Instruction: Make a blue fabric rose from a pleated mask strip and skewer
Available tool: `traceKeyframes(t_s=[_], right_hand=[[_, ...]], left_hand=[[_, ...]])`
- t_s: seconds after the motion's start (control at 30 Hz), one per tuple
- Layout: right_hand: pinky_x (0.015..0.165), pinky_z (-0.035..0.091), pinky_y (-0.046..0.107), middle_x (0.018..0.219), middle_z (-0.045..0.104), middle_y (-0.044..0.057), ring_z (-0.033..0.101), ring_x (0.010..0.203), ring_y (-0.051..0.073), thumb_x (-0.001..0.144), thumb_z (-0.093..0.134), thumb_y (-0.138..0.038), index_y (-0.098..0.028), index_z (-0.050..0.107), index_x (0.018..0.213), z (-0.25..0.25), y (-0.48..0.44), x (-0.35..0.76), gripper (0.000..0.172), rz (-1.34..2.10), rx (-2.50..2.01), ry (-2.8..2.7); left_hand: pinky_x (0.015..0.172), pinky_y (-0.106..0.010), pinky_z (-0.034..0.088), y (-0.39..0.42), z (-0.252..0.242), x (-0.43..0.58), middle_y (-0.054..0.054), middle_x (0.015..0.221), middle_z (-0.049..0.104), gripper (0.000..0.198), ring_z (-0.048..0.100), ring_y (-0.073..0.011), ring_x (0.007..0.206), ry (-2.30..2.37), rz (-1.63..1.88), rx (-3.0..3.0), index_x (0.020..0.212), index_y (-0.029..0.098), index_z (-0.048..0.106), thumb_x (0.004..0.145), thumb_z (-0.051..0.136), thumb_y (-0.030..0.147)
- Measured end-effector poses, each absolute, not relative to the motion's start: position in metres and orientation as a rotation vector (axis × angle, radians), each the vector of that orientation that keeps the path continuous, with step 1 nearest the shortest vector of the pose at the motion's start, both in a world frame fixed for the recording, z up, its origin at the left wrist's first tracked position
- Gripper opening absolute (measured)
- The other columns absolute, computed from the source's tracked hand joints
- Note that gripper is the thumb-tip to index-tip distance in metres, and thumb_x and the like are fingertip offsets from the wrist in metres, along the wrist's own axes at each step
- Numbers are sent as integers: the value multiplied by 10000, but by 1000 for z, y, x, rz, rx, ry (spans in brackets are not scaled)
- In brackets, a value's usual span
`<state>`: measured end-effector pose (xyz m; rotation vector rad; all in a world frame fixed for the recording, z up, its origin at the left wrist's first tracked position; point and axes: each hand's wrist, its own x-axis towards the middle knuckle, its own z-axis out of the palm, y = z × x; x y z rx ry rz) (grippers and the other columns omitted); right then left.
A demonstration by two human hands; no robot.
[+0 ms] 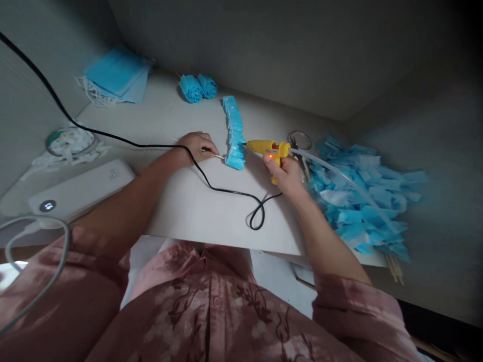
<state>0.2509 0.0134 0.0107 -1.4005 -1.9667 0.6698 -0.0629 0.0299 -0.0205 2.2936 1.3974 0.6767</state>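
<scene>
My right hand is wrapped round a yellow glue gun with a lit red light. Its nozzle points left at a pleated blue strip, touching or nearly touching its right edge. A long translucent glue stick sticks out of the gun's back. My left hand is closed on a thin wooden stick, whose tip meets the lower end of the strip. The strip lies lengthwise on the white table, away from me.
Two blue rolled flowers and a stack of blue masks lie at the back. Blue scraps heap on the right beside scissors. A white power bank and white scraps sit left. A black cord crosses my left wrist.
</scene>
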Motion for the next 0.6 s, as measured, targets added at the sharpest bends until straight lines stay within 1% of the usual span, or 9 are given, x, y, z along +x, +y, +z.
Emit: traceKeyframes(t_s=[0.17, 0.4, 0.6], right_hand=[[542, 432, 308, 587, 581, 34, 560, 581, 185, 865, 545, -773, -229, 610, 669, 12, 12, 248, 581, 695, -1419, -1978], [552, 438, 314, 576, 574, 30, 547, 557, 177, 878, 548, -742, -227, 589, 655, 10, 11, 244, 563, 693, -1407, -1996], [546, 428, 308, 593, 568, 28, 563, 589, 187, 887, 548, -712, -231, 588, 683, 6, 12, 246, 525, 694, -1383, -2009]], left_hand=[[864, -240, 497, 29, -20, -62, -43, 948, 750, 211, 672, -165, 914, 1373, 669, 2299, 917, 207, 829, 899, 644, 306], [830, -241, 490, 27, -19, -62, -55, 942, 734, 222, 665, -166, 890, 1382, 649, 2291, 923, 193, 827, 908, 629, 292], [809, -233, 485, 27, -18, -62, -55, 926, 726, 233, 654, -160, 878, 1369, 674, 2274, 925, 189, 830, 902, 630, 307]])
